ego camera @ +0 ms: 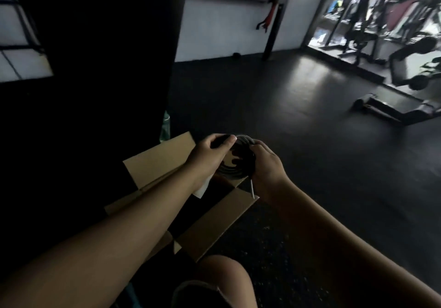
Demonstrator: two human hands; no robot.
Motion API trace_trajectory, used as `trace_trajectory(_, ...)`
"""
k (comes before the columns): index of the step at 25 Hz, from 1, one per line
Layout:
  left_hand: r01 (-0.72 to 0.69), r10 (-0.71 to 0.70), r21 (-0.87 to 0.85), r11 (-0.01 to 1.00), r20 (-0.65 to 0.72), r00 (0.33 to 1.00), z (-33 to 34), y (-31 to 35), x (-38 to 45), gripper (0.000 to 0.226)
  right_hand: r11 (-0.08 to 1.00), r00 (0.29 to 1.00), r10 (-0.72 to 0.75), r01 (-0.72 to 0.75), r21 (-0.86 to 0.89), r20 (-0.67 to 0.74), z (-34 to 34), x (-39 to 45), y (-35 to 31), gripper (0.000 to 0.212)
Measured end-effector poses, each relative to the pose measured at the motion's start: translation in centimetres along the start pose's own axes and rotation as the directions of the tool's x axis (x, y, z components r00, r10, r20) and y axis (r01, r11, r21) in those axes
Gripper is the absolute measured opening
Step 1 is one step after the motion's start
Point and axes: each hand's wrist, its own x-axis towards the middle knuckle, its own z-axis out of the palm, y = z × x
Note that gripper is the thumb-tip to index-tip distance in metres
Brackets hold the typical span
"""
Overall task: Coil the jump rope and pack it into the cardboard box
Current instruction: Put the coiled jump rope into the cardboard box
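The jump rope (235,168) is wound into a tight dark coil, held upright between both hands above the open cardboard box (214,221). My left hand (210,155) grips the coil's left side, thumb over its top edge. My right hand (267,164) pinches the right side of the coil. A thin grey end of the rope (251,189) sticks down below the right hand toward the box flap. The box sits on the dark floor with its flaps spread open; its inside is dark and partly hidden by my left forearm. Something white (202,188) shows under my left wrist.
A large black hanging bag or pillar (95,69) stands close on the left behind the box. My knee (222,281) is at the bottom centre. Gym machines (381,33) and a floor bench (393,109) are at the far right. Dark rubber floor (310,140) stretches ahead.
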Motion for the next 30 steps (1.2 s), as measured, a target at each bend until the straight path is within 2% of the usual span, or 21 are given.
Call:
trace_trajectory(3,0.064,-0.066,-0.048,0.997,-0.044,0.997,-2.0,-2.7,2.6,0.049,0.997,0.998,0.067,-0.067,-0.042,0.005,2.6,3.3,2.3,0.03)
trace_trajectory(6,0.162,-0.175,-0.096,0.982,-0.15,0.973,-3.4,-7.6,5.5,0.054,0.982,0.987,0.154,-0.148,-0.121,0.04,5.3,7.8,6.9,0.03)
trace_trajectory(9,0.262,-0.312,-0.209,0.942,-0.254,0.916,-4.5,-13.7,8.5,0.059,0.957,0.968,0.234,-0.214,-0.193,0.086,7.2,13.0,13.1,0.03)
trace_trajectory(12,0.356,-0.456,-0.342,0.87,-0.279,0.845,-5.1,-19.0,11.4,0.046,0.921,0.934,0.333,-0.291,-0.26,0.133,8.0,17.5,19.1,0.033)
trace_trajectory(15,0.389,-0.507,-0.361,0.848,-0.334,0.795,-5.0,-24.8,14.6,0.042,0.895,0.908,0.382,-0.318,-0.312,0.17,8.1,22.0,24.2,0.033)
trace_trajectory(19,0.458,-0.555,-0.328,0.827,-0.344,0.757,-4.1,-31.1,17.5,0.05,0.851,0.892,0.419,-0.322,-0.416,0.167,8.3,26.3,29.4,0.029)
trace_trajectory(22,0.515,-0.617,-0.345,0.784,-0.346,0.707,-3.4,-33.8,19.1,0.061,0.78,0.863,0.475,-0.322,-0.536,0.173,8.1,28.3,32.3,0.024)
trace_trajectory(24,0.529,-0.63,-0.348,0.774,-0.347,0.694,-2.9,-35.0,20.0,0.065,0.732,0.847,0.493,-0.278,-0.622,0.2,7.8,29.3,33.6,0.028)
trace_trajectory(27,0.526,-0.611,-0.313,0.791,-0.363,0.703,-2.6,-36.0,20.7,0.057,0.637,0.847,0.468,-0.125,-0.761,0.253,8.1,30.2,34.9,0.031)
trace_trajectory(30,0.523,-0.581,-0.255,0.813,-0.401,0.708,-2.4,-35.3,20.9,0.05,0.615,0.842,0.478,-0.116,-0.78,0.251,8.5,29.9,34.8,0.033)
